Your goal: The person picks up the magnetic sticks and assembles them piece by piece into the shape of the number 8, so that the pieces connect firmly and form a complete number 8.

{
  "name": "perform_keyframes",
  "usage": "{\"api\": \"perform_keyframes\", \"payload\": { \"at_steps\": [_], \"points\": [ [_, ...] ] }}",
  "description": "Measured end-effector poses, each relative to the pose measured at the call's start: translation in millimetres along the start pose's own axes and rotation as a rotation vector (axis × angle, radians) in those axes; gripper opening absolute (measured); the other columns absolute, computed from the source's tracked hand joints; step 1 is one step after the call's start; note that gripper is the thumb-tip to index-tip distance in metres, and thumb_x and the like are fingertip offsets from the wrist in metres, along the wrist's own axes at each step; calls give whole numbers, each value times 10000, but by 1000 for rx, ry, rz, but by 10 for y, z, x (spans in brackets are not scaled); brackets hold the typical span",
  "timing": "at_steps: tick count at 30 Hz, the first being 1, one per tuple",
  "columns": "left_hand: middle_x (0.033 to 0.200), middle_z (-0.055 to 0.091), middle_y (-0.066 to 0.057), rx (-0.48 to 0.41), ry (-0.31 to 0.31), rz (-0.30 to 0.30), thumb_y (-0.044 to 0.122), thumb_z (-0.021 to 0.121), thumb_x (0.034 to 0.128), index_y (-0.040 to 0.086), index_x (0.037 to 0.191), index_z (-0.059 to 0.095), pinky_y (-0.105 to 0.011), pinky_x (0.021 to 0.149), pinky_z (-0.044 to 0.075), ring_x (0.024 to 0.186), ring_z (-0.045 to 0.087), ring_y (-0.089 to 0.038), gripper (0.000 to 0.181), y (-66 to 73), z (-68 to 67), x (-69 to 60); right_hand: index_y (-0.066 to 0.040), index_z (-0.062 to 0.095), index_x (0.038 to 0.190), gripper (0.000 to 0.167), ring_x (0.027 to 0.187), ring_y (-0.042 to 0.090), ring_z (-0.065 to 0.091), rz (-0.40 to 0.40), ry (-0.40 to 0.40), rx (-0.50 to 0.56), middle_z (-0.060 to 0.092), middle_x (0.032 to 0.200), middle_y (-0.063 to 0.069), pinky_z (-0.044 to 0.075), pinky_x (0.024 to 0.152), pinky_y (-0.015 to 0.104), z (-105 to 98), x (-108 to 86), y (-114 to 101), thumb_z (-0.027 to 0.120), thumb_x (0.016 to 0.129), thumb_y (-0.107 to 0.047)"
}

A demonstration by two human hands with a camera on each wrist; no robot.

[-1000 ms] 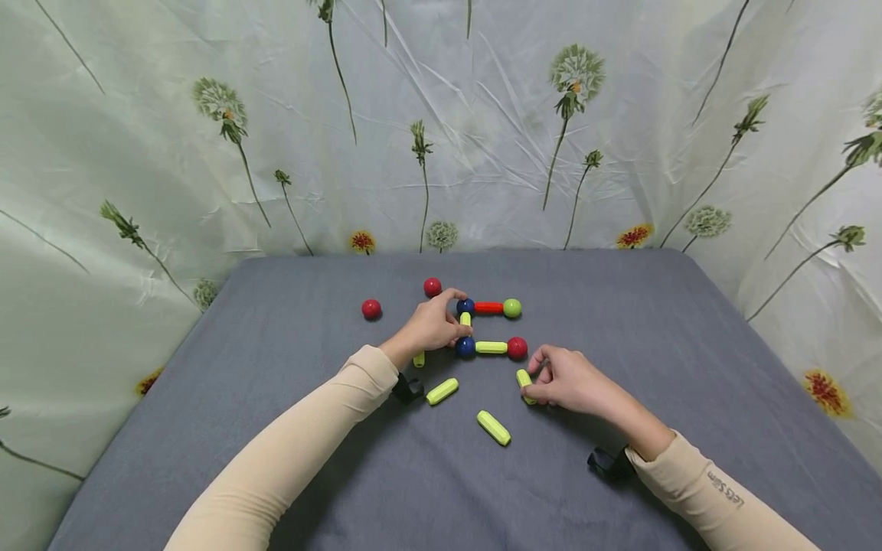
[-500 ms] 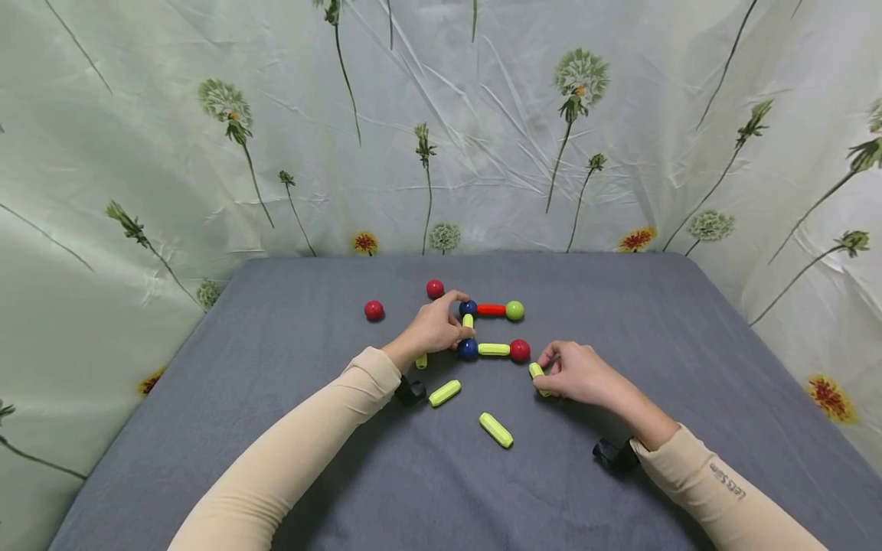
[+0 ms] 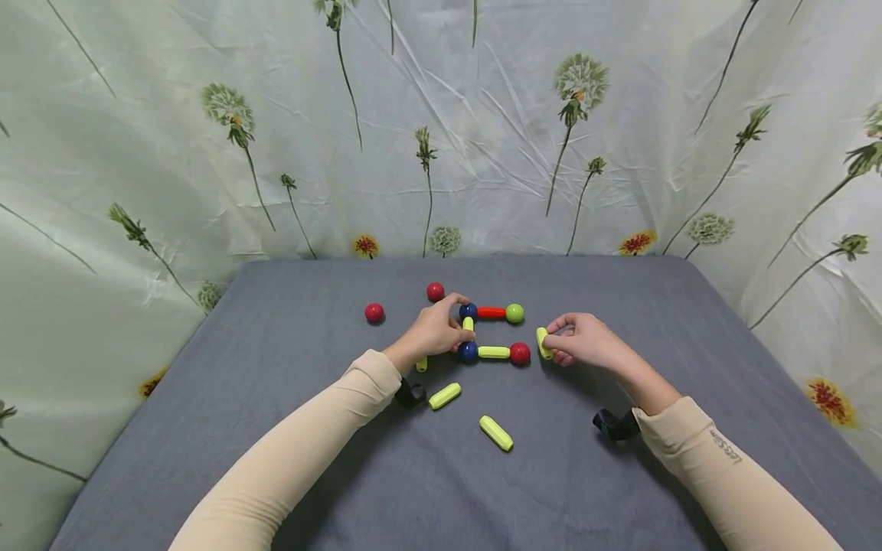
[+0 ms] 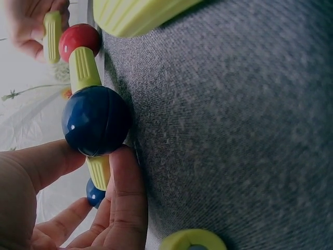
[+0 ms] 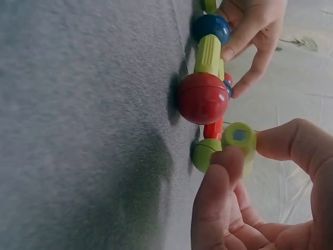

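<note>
A U-shaped build of balls and rods lies on the grey cloth. Its left side is a yellow-green rod (image 3: pixel 468 324) between a far blue ball (image 3: pixel 467 311) and a near blue ball (image 4: pixel 96 121). A red rod (image 3: pixel 491 313) joins the far one to a green ball (image 3: pixel 514 313); another yellow-green rod (image 3: pixel 493 352) joins the near one to a red ball (image 3: pixel 520 353). My left hand (image 3: pixel 434 327) grips the left side with thumb and fingers. Right of the red ball, my right hand (image 3: pixel 586 341) pinches a loose yellow-green rod (image 5: pixel 239 136), raised off the cloth and apart from the build.
Two loose red balls lie at the back left, one (image 3: pixel 374 312) farther left than the other (image 3: pixel 435 291). Yellow-green rods lie nearer: one (image 3: pixel 422 364) partly under the left wrist, one (image 3: pixel 444 396) in front, one (image 3: pixel 496 433) closer still. A floral curtain (image 3: pixel 289 115) hangs behind the table.
My right hand has carried its rod away from me and slightly right, and the rod has turned more upright in the head view. The left hand stays on the build.
</note>
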State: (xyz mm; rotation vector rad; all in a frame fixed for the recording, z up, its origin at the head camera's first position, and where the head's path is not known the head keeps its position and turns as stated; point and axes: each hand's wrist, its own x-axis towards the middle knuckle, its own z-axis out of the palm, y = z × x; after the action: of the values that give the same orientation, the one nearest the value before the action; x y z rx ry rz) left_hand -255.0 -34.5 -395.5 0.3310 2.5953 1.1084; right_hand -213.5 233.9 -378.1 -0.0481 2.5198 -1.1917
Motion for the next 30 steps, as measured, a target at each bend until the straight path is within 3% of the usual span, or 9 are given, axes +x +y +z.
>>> {"api": "perform_keyframes", "payload": {
  "at_steps": [15, 30],
  "points": [
    [846, 670, 9, 1, 2, -18, 282, 706, 831, 275, 1349, 412, -269, 620, 498, 669, 637, -129, 596, 18, 0, -10, 11, 518, 1163, 432, 672, 80, 626, 64, 21, 130, 665, 796, 27, 544, 634, 261, 65, 304, -69, 618, 847, -266],
    [851, 667, -5, -7, -5, -30, 272, 708, 831, 268, 1345, 417, -267, 618, 505, 672, 636, -129, 591, 28, -1, -6, -2, 516, 1153, 407, 642, 54, 614, 69, 41, 181, 651, 739, -16, 536, 606, 244, 173, 362, -80, 616, 825, -222]
  ]
}}
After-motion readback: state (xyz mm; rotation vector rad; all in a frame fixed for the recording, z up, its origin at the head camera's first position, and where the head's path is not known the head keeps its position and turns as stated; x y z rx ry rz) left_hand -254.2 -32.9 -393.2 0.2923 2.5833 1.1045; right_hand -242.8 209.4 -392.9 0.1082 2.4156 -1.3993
